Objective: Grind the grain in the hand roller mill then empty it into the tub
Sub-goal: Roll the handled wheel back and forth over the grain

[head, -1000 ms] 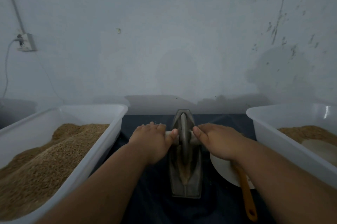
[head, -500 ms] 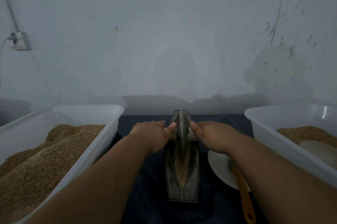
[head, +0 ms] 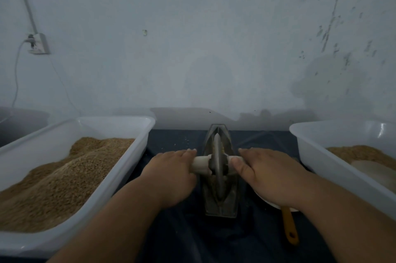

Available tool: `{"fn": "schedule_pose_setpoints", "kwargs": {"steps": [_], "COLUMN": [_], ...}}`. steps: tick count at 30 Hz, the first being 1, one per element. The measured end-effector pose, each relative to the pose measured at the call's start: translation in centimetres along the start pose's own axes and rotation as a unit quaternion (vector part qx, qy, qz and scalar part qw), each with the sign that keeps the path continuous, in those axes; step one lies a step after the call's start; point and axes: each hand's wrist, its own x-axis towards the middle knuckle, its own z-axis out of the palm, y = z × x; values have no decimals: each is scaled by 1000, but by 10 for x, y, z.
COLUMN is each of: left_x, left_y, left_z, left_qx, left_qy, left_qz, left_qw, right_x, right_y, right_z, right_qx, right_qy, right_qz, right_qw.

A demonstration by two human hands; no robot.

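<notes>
The hand roller mill is a grey metal boat-shaped trough (head: 220, 209) on a dark cloth, straight ahead of me. A metal wheel (head: 218, 162) stands upright in it, with brown grain around its base. My left hand (head: 171, 172) presses on the white left handle (head: 201, 164), fingers straight over it. My right hand (head: 265, 175) lies over the right handle, its thumb beside the wheel, and hides most of that handle. A white tub (head: 317, 159) on the right holds a low layer of brown grain (head: 360, 151).
A large white tub (head: 132, 155) on the left is heaped with whole grain (head: 64, 179). A white dish with an orange handle (head: 289, 228) lies under my right wrist. A pale wall rises close behind, with a socket and cable (head: 38, 44) at the left.
The wheel rolled away along the trough, then back toward me, and both hands went with it. More of the left handle now shows beside my left hand.
</notes>
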Motion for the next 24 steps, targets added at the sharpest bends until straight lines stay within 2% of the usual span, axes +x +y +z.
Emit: {"fn": "schedule_pose_setpoints", "kwargs": {"steps": [6,11,15,20,22,24], "left_x": [30,78,106,106,99,89], "left_y": [-4,-8,-11,-11,-11,-10], "left_z": [18,15,14,17,20,23], "left_qx": [87,89,104,109,102,93], "left_qy": [-1,-8,-12,21,26,29], "left_qz": [-24,-54,-65,-63,-68,-73], "left_qw": [996,995,992,992,992,993], "right_x": [37,85,106,103,96,88], "right_y": [13,34,46,52,49,42], "right_z": [12,20,24,18,13,13], "right_qx": [-2,27,43,81,69,7], "right_qy": [-30,-72,-56,-120,-135,-132], "right_qz": [16,69,82,67,59,46], "right_qw": [999,995,994,987,987,990]}}
